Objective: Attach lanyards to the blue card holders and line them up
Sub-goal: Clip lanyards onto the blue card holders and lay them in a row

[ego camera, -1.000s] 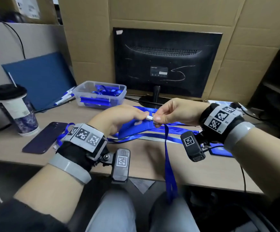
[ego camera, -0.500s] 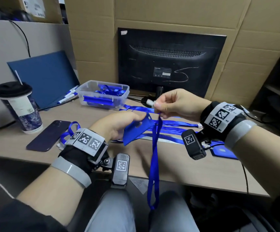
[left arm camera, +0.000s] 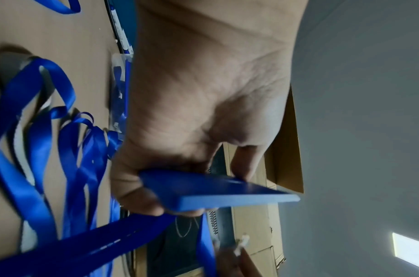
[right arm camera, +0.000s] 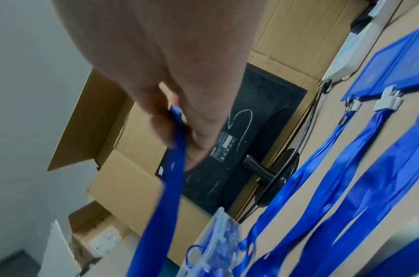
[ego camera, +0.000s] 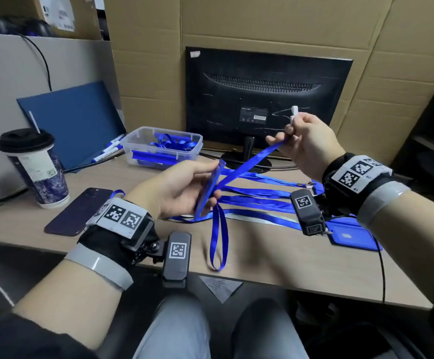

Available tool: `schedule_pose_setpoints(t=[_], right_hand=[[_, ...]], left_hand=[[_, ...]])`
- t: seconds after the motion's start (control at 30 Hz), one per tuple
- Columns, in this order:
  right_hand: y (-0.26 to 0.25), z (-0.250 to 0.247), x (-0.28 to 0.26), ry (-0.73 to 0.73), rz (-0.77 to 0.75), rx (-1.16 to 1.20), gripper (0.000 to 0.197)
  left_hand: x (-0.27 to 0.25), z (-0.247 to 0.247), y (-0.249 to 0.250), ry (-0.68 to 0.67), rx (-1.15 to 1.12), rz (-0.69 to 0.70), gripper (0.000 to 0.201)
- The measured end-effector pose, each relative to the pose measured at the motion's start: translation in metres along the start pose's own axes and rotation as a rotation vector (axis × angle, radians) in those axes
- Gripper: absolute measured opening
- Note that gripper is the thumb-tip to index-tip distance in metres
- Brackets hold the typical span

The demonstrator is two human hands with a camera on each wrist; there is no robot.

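My left hand (ego camera: 184, 187) grips a blue card holder (ego camera: 209, 190) edge-on above the desk; the left wrist view shows thumb and fingers curled round this card holder (left arm camera: 215, 189). My right hand (ego camera: 304, 143) is raised in front of the monitor and pinches a blue lanyard (ego camera: 249, 161) near its white clip (ego camera: 294, 114). The strap runs down past the holder and hangs in a loop (ego camera: 218, 244) over the desk. In the right wrist view the lanyard (right arm camera: 170, 168) drops from my fingers. Several finished lanyards (ego camera: 257, 200) with card holders (ego camera: 350, 237) lie in a row on the right.
A clear plastic box (ego camera: 162, 147) with more lanyards stands behind my left hand. A lidded coffee cup (ego camera: 33, 167) and a dark phone (ego camera: 78, 212) sit at the left. The black monitor (ego camera: 265, 104) and cardboard fill the back. A blue folder (ego camera: 73, 123) leans at the left.
My right hand has risen and moved right, pulling the lanyard up through the holder. The hanging loop has shortened. My left hand has turned the holder edge-on.
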State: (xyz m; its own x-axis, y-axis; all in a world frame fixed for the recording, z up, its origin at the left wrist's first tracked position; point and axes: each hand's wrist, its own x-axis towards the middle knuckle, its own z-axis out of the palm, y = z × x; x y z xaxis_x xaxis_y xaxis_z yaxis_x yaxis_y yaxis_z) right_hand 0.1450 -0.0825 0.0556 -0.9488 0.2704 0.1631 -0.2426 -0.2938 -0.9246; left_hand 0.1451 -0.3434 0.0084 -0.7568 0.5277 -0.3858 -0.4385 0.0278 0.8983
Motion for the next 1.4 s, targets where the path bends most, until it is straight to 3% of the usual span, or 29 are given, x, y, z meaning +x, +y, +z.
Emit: schedule_pose_setpoints(t=[0.1, 0.23, 0.3, 0.37, 0.5, 0.63, 0.8, 0.93, 1.1, 1.23, 1.3, 1.4], right_hand=[[0.006, 0.011, -0.013, -0.159, 0.131, -0.213, 0.014], [0.029, 0.029, -0.033, -0.631, 0.246, -0.686, 0.037], [0.041, 0.04, -0.039, -0.79, 0.263, -0.731, 0.032], [0.051, 0.051, -0.038, -0.85, 0.258, -0.734, 0.028], [0.066, 0.07, -0.023, -0.82, 0.265, -0.835, 0.027], [0.075, 0.083, 0.006, -0.7, 0.406, -0.766, 0.026], [0.086, 0.118, 0.061, -0.431, 0.206, -0.647, 0.015], [0.1, 0.153, 0.118, -0.246, 0.066, -0.57, 0.008], [0.135, 0.18, 0.186, -0.093, -0.033, -0.716, 0.013], [0.164, 0.181, 0.213, -0.163, 0.139, -0.863, 0.015], [0.172, 0.183, 0.217, -0.22, 0.277, -0.815, 0.031], [0.177, 0.188, 0.219, -0.2, 0.308, -0.779, 0.052]], left_hand=[[-0.004, -0.003, 0.009, -0.005, -0.091, 0.13, 0.043], [-0.011, -0.001, 0.017, -0.059, -0.198, 0.246, 0.043], [-0.013, -0.003, 0.018, -0.088, -0.204, 0.272, 0.043], [-0.015, -0.007, 0.019, -0.09, -0.199, 0.297, 0.042], [-0.016, -0.024, 0.02, 0.075, -0.238, 0.322, 0.036], [-0.005, -0.054, 0.017, 0.277, -0.245, 0.256, 0.034], [0.013, -0.097, 0.015, 0.482, -0.235, 0.226, 0.009], [0.031, -0.125, 0.017, 0.578, -0.176, 0.301, 0.019], [0.054, -0.15, 0.016, 0.605, -0.183, 0.334, 0.017], [0.073, -0.162, 0.012, 0.619, -0.181, 0.296, 0.008], [0.078, -0.167, 0.011, 0.619, -0.186, 0.282, 0.009], [0.08, -0.171, 0.009, 0.629, -0.184, 0.282, 0.008]])
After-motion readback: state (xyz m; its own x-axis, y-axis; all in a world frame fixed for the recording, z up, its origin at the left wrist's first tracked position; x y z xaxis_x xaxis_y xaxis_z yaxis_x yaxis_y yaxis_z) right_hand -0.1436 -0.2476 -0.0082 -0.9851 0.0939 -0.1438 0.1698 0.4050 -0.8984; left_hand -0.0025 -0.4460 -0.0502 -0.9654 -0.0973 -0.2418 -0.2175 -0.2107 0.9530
